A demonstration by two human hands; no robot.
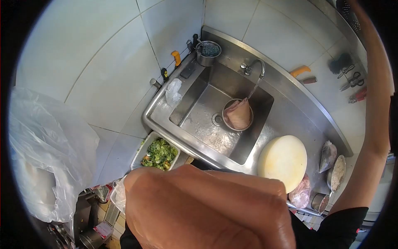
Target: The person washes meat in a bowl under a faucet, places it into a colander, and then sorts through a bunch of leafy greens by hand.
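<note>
Very close to the camera, my left hand (207,207) fills the lower middle. Its knuckles are bent and the fingers look curled together; whatever they may hold is hidden. My right arm (375,120) stretches up along the right side, and its hand lies beyond the top edge. Past the left hand is a steel sink (195,120). Inside, a large piece of raw meat with skin (239,115) stands in a round metal pot (226,121). Water runs onto it from the tap (260,68). Neither hand visibly touches these things.
A thick round cutting board (282,164) lies right of the sink, near bagged meat (300,193) and a small pot (320,202). Chopped greens fill a white tub (177,159). Clear plastic (49,153) hangs at left. Yellow-handled knives (176,58) and scissors (355,79) hang on the walls.
</note>
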